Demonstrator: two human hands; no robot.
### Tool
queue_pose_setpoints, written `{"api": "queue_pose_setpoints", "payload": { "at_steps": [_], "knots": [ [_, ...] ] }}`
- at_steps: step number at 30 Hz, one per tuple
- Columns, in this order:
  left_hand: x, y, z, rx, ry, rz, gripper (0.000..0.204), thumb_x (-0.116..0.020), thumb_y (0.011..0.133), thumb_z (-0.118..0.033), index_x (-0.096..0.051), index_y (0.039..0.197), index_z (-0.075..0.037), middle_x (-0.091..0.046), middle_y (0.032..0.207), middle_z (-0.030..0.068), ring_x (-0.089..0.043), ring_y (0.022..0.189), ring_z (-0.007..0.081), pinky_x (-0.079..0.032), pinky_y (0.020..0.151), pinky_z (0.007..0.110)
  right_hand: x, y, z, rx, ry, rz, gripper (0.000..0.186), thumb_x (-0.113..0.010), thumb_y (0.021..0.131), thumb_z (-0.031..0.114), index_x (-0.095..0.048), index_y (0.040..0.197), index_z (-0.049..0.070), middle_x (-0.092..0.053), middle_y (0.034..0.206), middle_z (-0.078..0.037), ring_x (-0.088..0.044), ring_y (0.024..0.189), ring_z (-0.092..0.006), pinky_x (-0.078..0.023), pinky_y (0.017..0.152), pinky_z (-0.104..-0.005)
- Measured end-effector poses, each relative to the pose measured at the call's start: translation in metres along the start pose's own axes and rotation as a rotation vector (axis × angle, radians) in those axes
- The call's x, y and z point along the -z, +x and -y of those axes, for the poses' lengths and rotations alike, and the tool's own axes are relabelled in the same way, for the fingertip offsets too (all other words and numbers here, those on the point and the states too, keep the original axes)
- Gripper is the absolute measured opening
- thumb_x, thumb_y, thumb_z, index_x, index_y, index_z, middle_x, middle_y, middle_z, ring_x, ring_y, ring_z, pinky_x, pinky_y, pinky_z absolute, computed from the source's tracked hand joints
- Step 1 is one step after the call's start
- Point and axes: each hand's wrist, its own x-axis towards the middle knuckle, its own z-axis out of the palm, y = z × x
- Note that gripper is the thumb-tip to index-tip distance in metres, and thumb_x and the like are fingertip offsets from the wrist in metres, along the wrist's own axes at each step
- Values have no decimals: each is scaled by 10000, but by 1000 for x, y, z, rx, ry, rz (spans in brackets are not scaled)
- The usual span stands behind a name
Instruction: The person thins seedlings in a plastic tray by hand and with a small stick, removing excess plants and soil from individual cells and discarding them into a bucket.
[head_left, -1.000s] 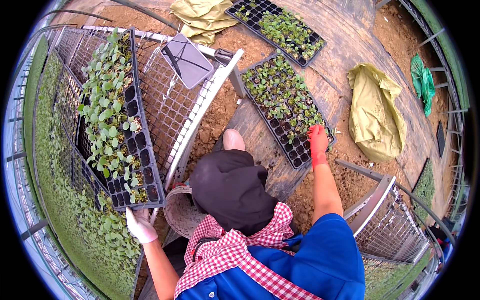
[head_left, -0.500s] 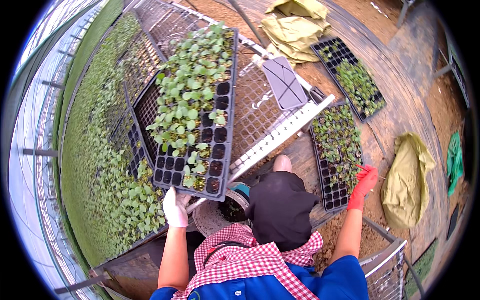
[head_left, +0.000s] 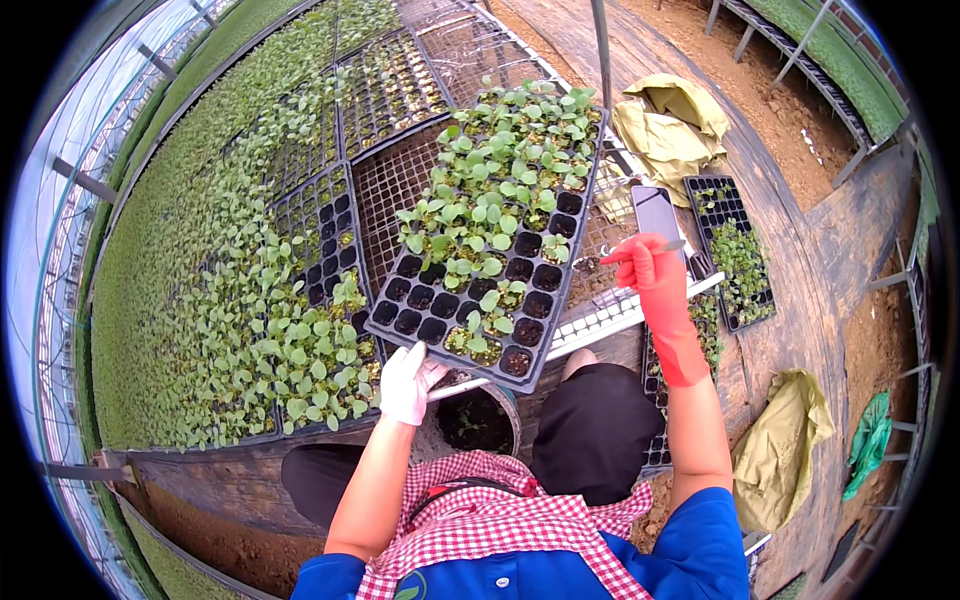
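A black plug tray of green seedlings (head_left: 497,212) lies tilted across the bench, with several empty cells along its near and right sides. My left hand (head_left: 405,385), in a white glove, grips the tray's near left edge. My right hand (head_left: 652,275), in a red rubber glove, is raised just right of the tray. Its fingers are closed on a thin tool (head_left: 672,246) with a greyish tip; most of it is hidden. Below my right forearm, a second seedling tray (head_left: 705,325) lies partly covered on the ground. A bucket (head_left: 425,440) with dark contents stands under the tray's near edge.
More seedling trays (head_left: 270,310) fill the bench to the left. A flat grey rectangular object (head_left: 655,208) rests by the white bench rail (head_left: 600,328). Another tray (head_left: 738,262) sits on ground cloth at right, near yellowish sacks (head_left: 785,450). A pole (head_left: 602,50) rises beyond.
My right hand has moved up and left, from the ground tray to beside the raised tray. My left hand keeps its grip on the tray. The view has shifted left.
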Motion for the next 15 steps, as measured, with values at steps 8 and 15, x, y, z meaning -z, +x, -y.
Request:
{"api": "queue_pose_setpoints", "payload": {
  "at_steps": [8, 15],
  "knots": [
    [3, -3, 0, 9, -70, 28, 139, -505, 948, -127, -532, 1005, -3, -641, 1019, 143, -661, 909, 244, -566, 824, 390, -59, 48, 17, 248, -831, 162, 256, -571, 931, 352, -579, 902, 98, -658, 730, -87, -622, 642, -283, -468, 581, -358],
    [4, -1, 7, -18, 31, -6, 150, -506, 951, -132, -519, 980, 15, -634, 985, 157, -661, 895, 251, -568, 809, 389, -69, 50, -42, -6, -611, 60, 260, -565, 942, 321, -566, 936, 61, -642, 704, -104, -615, 597, -241, -467, 567, -379]
  ]
}}
